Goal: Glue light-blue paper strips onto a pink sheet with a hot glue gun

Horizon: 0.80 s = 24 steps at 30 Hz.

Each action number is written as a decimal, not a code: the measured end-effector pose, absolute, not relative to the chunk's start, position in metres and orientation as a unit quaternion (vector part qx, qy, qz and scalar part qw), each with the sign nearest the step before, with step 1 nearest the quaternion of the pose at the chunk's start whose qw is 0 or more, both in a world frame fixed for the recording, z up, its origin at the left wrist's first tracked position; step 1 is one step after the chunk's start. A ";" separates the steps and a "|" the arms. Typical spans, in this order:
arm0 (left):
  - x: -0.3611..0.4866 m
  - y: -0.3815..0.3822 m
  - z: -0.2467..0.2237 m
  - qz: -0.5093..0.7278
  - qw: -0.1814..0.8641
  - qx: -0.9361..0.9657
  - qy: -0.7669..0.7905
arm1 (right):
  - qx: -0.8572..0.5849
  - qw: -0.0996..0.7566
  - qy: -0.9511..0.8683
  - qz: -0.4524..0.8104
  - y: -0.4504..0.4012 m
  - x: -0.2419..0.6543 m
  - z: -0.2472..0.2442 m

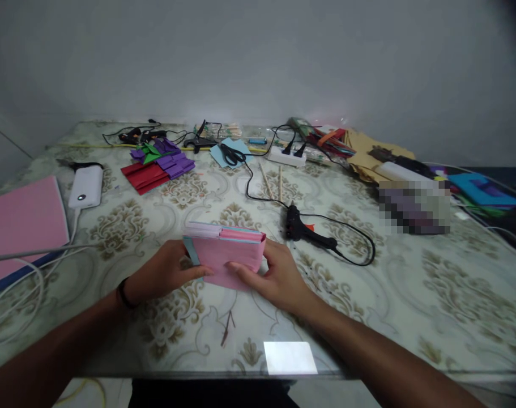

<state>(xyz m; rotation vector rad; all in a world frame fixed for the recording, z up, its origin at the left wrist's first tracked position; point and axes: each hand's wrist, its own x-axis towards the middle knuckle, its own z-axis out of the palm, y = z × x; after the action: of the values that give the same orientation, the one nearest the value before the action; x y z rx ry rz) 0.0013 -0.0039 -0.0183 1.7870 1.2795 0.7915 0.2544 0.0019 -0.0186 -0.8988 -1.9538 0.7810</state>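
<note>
A folded pink paper booklet [227, 255] with light blue and lilac layers stands upright between my hands, over the middle of the table. My left hand [173, 269] grips its left edge, thumb on the front face. On the right side my right hand [278, 275] holds it too, its thumb pressed across the pink front. The other fingers of both hands are hidden behind the paper. Just right of it, a black glue gun [306, 231] lies on the cloth with its cord looping away. Two thin wooden sticks [280, 184] lie beyond.
Folded red, purple and green paper pieces [156, 164] lie behind to the left. Scissors [232, 154] rest on blue paper near a white power strip [288, 156]. At left are a white power bank [86, 186], cables and a pink folder [26, 226]. Brown paper [363, 153] lies back right.
</note>
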 end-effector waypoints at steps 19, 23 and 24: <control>0.003 -0.005 -0.007 0.291 0.436 0.712 0.467 | -0.401 0.306 -0.720 0.477 0.003 0.251 -0.022; -0.003 -0.005 -0.015 0.294 0.493 0.668 0.473 | -0.394 0.299 -0.626 0.603 0.004 0.250 -0.022; -0.004 -0.005 -0.018 0.289 0.501 0.661 0.477 | -0.386 0.305 -0.601 0.630 0.004 0.250 -0.022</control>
<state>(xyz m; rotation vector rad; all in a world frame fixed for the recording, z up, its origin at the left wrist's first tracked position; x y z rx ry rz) -0.0043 -0.0054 -0.0177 1.5988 1.1533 0.6998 0.2495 0.0045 -0.0222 -1.0213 -1.5928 1.6679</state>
